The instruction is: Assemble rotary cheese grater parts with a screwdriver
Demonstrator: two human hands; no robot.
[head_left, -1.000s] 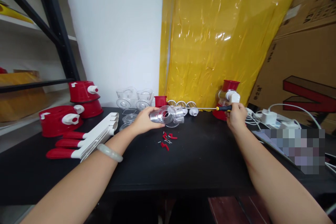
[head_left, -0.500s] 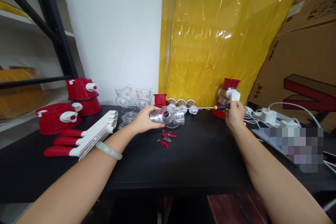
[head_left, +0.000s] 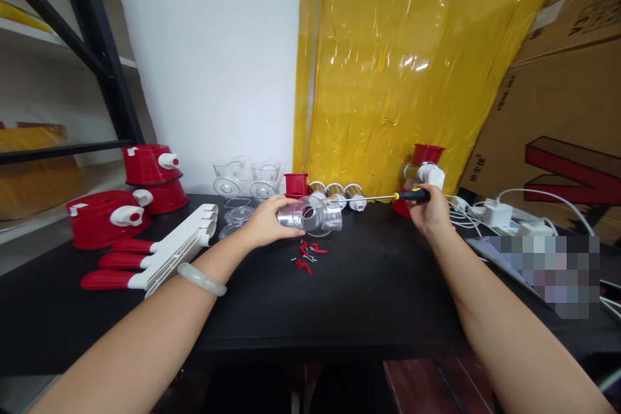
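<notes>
My left hand is closed round a clear plastic housing lying on its side on the black table. My right hand grips the black and yellow handle of a screwdriver, whose thin shaft points left towards the housing. Small red clips and tiny screws lie on the table just in front of the housing. A jade-coloured bangle sits on my left wrist.
Red bases with white knobs and red-and-white handles lie at the left. Clear cups, a red cap and metal drums stand by the wall. An assembled red unit, chargers and cables are at the right.
The screwdriver in my right hand has shifted slightly left and up. My left hand and the clear housing have stayed in place.
</notes>
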